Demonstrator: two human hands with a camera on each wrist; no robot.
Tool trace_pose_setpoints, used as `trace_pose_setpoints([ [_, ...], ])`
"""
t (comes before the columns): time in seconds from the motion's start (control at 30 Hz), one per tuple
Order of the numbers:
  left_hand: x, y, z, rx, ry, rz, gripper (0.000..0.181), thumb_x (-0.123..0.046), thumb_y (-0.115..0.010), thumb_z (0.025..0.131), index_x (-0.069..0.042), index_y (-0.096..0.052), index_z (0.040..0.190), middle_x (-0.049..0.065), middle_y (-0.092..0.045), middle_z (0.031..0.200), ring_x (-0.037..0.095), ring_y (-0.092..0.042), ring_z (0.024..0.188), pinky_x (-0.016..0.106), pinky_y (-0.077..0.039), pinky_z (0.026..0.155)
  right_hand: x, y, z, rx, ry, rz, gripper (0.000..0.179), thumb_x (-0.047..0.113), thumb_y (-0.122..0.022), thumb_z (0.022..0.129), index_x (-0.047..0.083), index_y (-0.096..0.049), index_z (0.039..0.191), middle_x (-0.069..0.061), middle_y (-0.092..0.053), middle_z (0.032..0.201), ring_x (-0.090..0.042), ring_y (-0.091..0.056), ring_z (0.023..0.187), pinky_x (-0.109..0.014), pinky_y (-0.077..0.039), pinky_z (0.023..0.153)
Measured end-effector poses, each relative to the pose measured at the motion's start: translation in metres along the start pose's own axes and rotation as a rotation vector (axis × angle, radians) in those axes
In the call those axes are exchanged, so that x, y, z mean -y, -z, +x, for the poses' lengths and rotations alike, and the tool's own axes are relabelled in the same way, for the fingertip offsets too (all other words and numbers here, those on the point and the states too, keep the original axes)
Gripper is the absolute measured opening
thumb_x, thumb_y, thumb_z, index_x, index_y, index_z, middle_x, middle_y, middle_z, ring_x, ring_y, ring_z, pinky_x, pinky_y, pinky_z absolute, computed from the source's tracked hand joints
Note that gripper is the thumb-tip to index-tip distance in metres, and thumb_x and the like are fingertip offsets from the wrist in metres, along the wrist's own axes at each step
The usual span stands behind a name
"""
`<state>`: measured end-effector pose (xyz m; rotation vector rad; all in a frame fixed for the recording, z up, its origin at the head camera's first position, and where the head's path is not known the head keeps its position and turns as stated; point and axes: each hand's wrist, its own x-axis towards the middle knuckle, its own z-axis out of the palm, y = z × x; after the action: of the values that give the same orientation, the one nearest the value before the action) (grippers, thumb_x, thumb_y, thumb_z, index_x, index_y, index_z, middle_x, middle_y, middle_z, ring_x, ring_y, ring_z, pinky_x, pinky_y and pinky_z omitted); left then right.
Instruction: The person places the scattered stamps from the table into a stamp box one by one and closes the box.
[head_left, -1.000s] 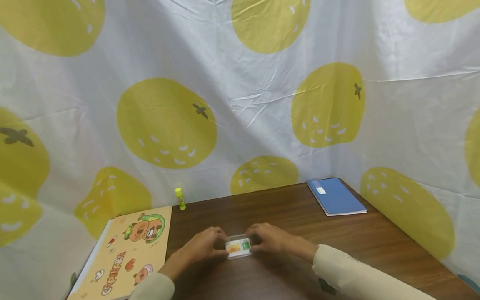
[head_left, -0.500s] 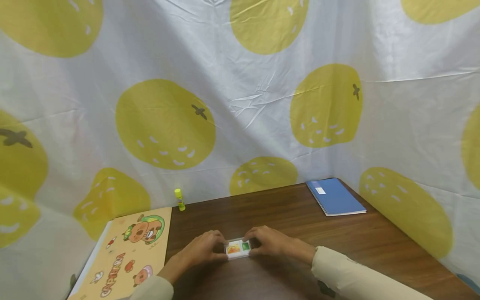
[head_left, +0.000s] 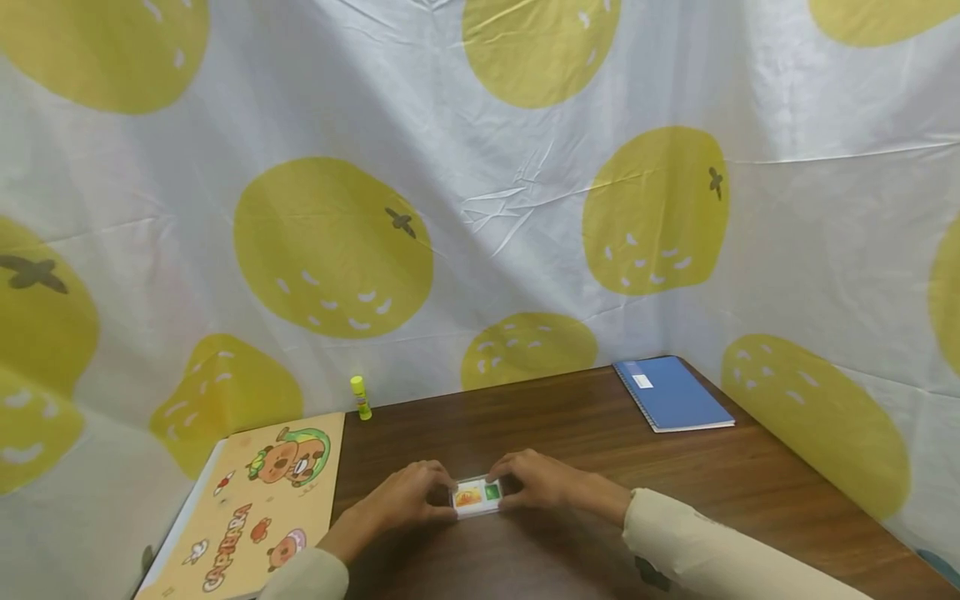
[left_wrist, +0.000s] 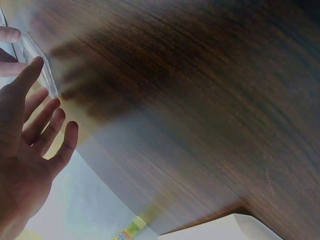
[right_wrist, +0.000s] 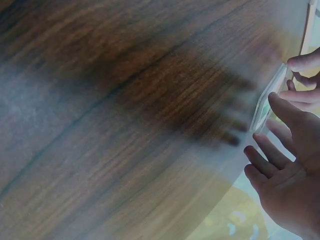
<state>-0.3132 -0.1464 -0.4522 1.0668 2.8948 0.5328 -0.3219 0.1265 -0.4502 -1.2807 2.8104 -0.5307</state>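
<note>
A small flat clear plastic case (head_left: 477,497), with a white insert bearing an orange picture and a green one, is between both hands close over the brown table. My left hand (head_left: 414,497) pinches its left end, thumb at the near corner and fingertips at the far one. On the opposite end, my right hand (head_left: 536,481) grips likewise with thumb and fingers. From the left wrist view the case (left_wrist: 44,67) appears nearly edge-on, and the outer fingers of the left hand (left_wrist: 30,140) spread away from it. The right wrist view has the case (right_wrist: 269,100) tilted beside the right thumb.
A tan capybara-printed board or book (head_left: 255,508) lies at the left. Behind it a yellow-green glue stick (head_left: 361,398) stands near the back edge. A blue spiral notebook (head_left: 672,394) lies back right. A fruit-patterned curtain (head_left: 510,208) hangs along the table's (head_left: 480,425) back and right sides.
My right fingertips have shifted slightly left over the case's far corner, and the left hand sits slightly lower. Less of the clear far rim shows. The case has barely moved.
</note>
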Motion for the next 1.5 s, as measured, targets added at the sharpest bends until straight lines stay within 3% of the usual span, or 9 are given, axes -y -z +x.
trace_pose_setpoints([
  [0.9, -0.0001, -0.0021, 0.0038, 0.005, 0.011, -0.015, 0.037, -0.034, -0.087, 0.084, -0.011, -0.079, 0.111, -0.001, -0.071, 0.11, 0.017, -0.066, 0.104, 0.041, -0.057, 0.091, -0.0002, 0.0011, 0.0, -0.008, -0.006, -0.001, 0.04, 0.023, -0.086, 0.087, 0.006, -0.074, 0.121, -0.01, -0.073, 0.124, -0.027, -0.066, 0.119, -0.041, -0.053, 0.102],
  [1.23, -0.0053, -0.0035, 0.0066, -0.05, 0.008, -0.091, 0.032, -0.024, -0.09, 0.081, -0.007, -0.078, 0.105, 0.001, -0.072, 0.104, 0.015, -0.065, 0.093, 0.035, -0.057, 0.083, 0.004, 0.003, -0.0023, -0.057, -0.051, 0.012, 0.04, 0.019, -0.09, 0.08, 0.005, -0.077, 0.115, -0.01, -0.076, 0.116, -0.029, -0.07, 0.11, -0.041, -0.057, 0.094],
  [1.5, -0.0052, -0.0039, 0.0027, -0.078, 0.012, -0.079, 0.036, -0.025, -0.087, 0.084, -0.007, -0.071, 0.11, 0.004, -0.069, 0.11, 0.021, -0.066, 0.101, 0.043, -0.056, 0.091, 0.0045, 0.003, 0.0006, -0.049, -0.079, 0.013, 0.04, 0.019, -0.088, 0.083, 0.006, -0.075, 0.119, -0.009, -0.076, 0.115, -0.021, -0.07, 0.103, -0.038, -0.058, 0.088],
])
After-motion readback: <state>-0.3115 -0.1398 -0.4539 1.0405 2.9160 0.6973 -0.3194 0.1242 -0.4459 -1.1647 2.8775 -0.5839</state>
